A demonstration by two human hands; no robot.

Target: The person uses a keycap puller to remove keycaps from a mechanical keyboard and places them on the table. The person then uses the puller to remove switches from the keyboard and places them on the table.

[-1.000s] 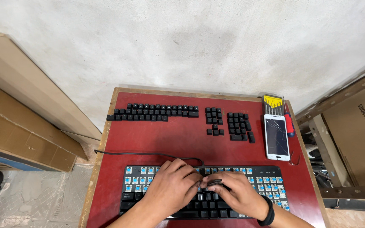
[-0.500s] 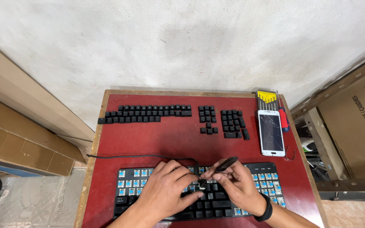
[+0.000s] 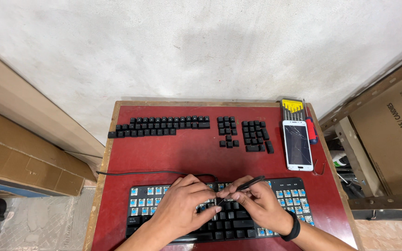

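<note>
A black mechanical keyboard (image 3: 284, 195) lies at the near edge of a red table (image 3: 191, 153); many caps are off, showing blue switches. My right hand (image 3: 257, 207) pinches a thin black keycap puller (image 3: 250, 184) over the keyboard's middle. My left hand (image 3: 184, 207) rests on the keys beside it, fingertips meeting the right hand's at the tool's lower end. Rows of removed black keycaps (image 3: 164, 124) lie along the far side of the table, with smaller groups of keycaps (image 3: 254, 135) to their right.
A white phone (image 3: 298, 145) with a cracked screen lies at the right, beside a red-handled screwdriver (image 3: 311, 130) and a yellow screwdriver set (image 3: 291, 108). The keyboard's black cable (image 3: 136, 173) runs left. Cardboard boxes (image 3: 19, 153) stand left, a wooden frame with a box (image 3: 387, 135) right.
The camera has tilted so the table sits lower and closer. My right hand has raised the black tool up from the keys, and both hands' fingertips now meet at its tip.
</note>
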